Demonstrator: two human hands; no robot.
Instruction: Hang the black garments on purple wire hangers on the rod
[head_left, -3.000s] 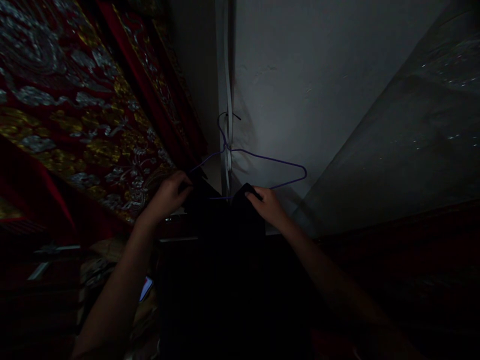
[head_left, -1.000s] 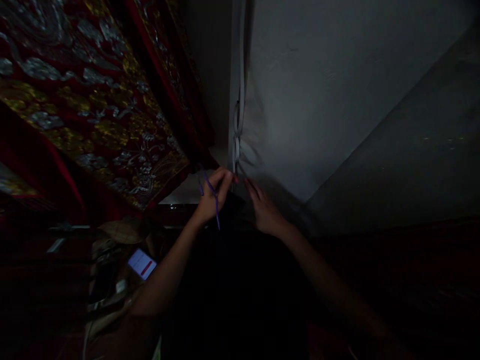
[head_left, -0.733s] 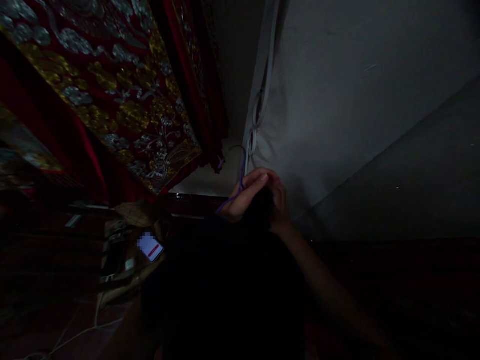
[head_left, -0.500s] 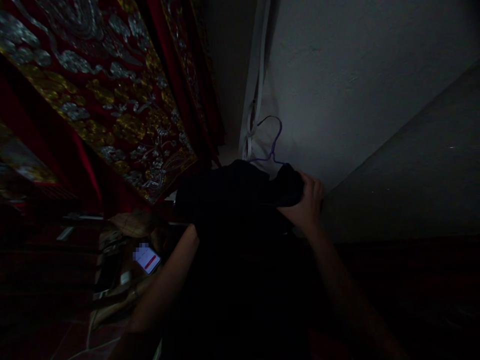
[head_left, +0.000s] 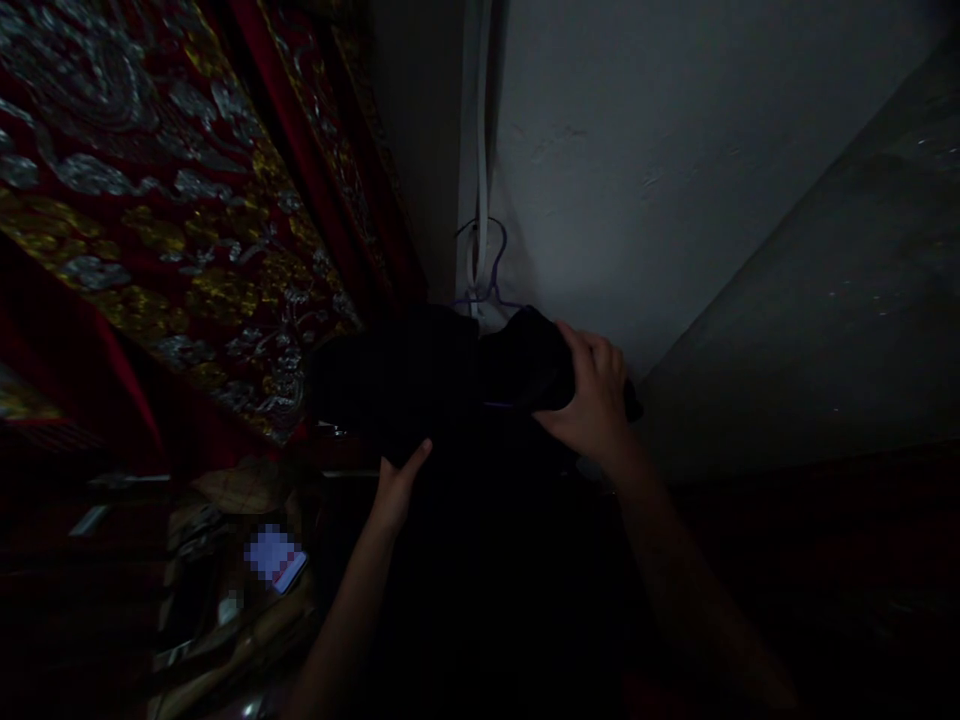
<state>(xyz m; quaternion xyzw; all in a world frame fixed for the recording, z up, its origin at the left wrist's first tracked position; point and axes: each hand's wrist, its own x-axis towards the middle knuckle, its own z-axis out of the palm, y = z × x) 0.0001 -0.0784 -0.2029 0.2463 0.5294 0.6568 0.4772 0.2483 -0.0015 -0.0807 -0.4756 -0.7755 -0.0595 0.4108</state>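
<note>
A black garment (head_left: pixel 450 390), its details lost in the dark, hangs over a thin purple clothes hanger (head_left: pixel 498 265) in the middle of the view. My right hand (head_left: pixel 596 395) is wrapped round the garment's right shoulder, the thumb in front and the fingers over the top edge. Lower and to the left, my left hand (head_left: pixel 401 485) pinches the cloth; its thumb shows on the front while the fingers are hidden behind the fabric. The hanger's hook stands upright before a white cable (head_left: pixel 482 140) on the wall.
A red cloth with gold and silver embroidery (head_left: pixel 225 230) hangs at the left. Behind the garment rises a pale wall (head_left: pixel 637 180). At the lower left, a lit phone (head_left: pixel 281 560) lies among dim clutter.
My left hand has come into sight, its thumb now showing on the cloth. The view has shifted, so the hanger and garment sit further left. My right hand keeps its grip on the shoulder.
</note>
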